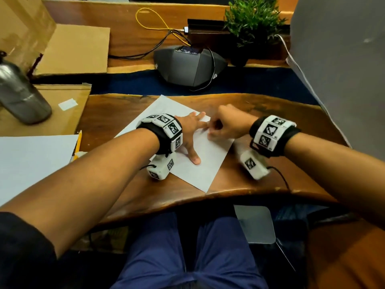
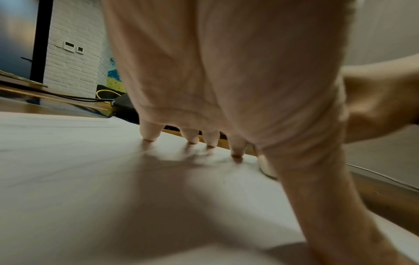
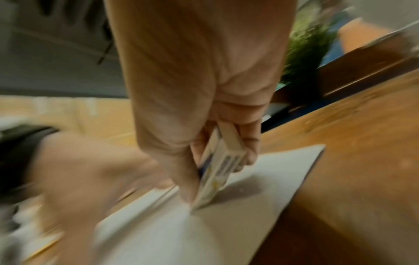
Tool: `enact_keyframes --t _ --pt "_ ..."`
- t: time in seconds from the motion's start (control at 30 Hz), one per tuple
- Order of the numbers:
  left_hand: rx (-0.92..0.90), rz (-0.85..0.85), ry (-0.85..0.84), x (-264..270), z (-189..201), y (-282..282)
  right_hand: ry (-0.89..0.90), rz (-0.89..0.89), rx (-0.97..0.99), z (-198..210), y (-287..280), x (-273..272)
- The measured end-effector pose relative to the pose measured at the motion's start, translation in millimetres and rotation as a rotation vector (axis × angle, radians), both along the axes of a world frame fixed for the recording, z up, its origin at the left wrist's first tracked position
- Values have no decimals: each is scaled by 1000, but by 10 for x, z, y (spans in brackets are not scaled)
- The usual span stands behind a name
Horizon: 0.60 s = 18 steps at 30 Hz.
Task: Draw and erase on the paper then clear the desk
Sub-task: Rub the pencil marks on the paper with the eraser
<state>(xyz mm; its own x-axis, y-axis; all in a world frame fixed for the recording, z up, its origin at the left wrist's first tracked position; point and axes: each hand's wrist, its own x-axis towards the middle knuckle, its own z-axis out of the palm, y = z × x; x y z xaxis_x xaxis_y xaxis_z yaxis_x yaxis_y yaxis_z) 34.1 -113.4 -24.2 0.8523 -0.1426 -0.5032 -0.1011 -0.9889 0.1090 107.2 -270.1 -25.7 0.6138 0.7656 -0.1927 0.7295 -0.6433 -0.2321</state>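
The left hand (image 1: 190,132) is pressing spread fingers on the paper (image 1: 200,170); the right hand (image 1: 227,126) is pinching what looks like an eraser (image 3: 218,166) against it.

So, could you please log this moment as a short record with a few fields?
left hand: left hand pressed flat, fingers spread, on the paper
right hand: right hand grips an eraser, its end on the paper
paper: lies angled on the wooden desk
pencil: yellow pencil lies left, beside another white sheet
other: metal bottle, potted plant, conference phone
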Motion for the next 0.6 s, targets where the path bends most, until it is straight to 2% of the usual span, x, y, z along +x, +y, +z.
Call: enact_keyframes --t 0.1,0.2,0.23,0.37,0.5,0.6 --pt "2 -6 8 -1 -5 -2 -69 -101 38 22 -55 82" --pt "0 -2 9 8 -28 41 24 48 -33 -16 -1 -89" --pt "4 -19 5 20 -56 48 37 50 -35 -10 -16 -80" --pt "-23 -57 1 22 -106 106 -103 -147 116 111 -203 214" --pt "-27 -157 56 2 -23 173 51 -136 169 88 -400 134" --pt "-36 -216 50 -38 91 216 46 -82 125 0 -434 50"
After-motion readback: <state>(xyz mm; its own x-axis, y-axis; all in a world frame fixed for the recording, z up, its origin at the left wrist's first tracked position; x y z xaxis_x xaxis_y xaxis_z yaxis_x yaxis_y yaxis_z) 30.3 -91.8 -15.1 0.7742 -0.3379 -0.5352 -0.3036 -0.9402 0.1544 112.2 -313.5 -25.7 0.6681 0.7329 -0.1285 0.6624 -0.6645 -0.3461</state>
